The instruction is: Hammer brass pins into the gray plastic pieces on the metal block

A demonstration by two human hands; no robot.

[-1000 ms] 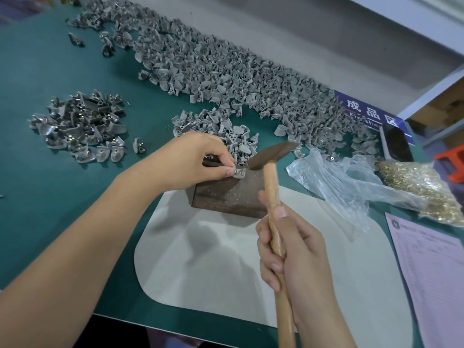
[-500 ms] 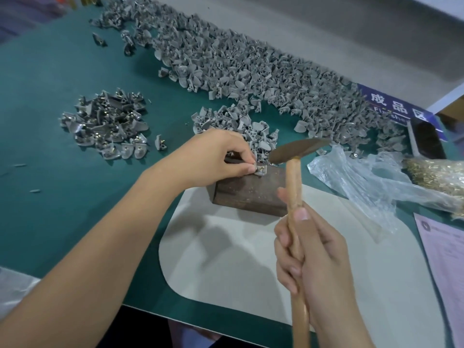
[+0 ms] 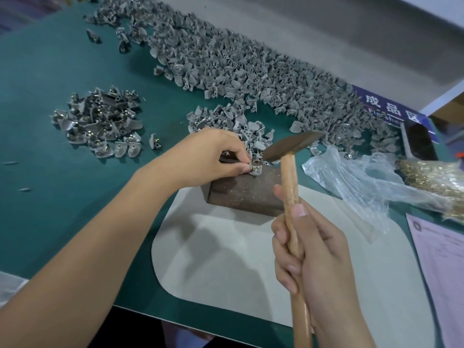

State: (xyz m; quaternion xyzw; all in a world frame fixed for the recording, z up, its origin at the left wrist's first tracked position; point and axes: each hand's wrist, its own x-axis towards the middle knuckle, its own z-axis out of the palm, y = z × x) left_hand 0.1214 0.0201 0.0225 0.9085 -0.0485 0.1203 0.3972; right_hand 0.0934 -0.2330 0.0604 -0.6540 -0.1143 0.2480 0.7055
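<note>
A rusty brown metal block [image 3: 247, 193] stands on a pale mat [image 3: 251, 259]. On the block's top lies a small gray plastic piece [image 3: 255, 170] with a brass pin in it; my left hand [image 3: 213, 156] pinches it between thumb and forefinger. My right hand [image 3: 311, 254] grips the wooden handle of a hammer [image 3: 291, 149]. The hammer's dark head hovers just above and right of the piece.
A long heap of gray pieces [image 3: 238, 64] runs along the back of the green table. A smaller pile of pieces with pins [image 3: 100, 121] lies at left. A clear plastic bag [image 3: 356, 182], loose brass pins [image 3: 437, 177], a blue sign [image 3: 386, 109] and a paper sheet [image 3: 442, 267] sit at right.
The view has shifted, so everything sits further right in frame. Both hands keep their holds on the piece and the hammer, and the hammer head stays close over the block.
</note>
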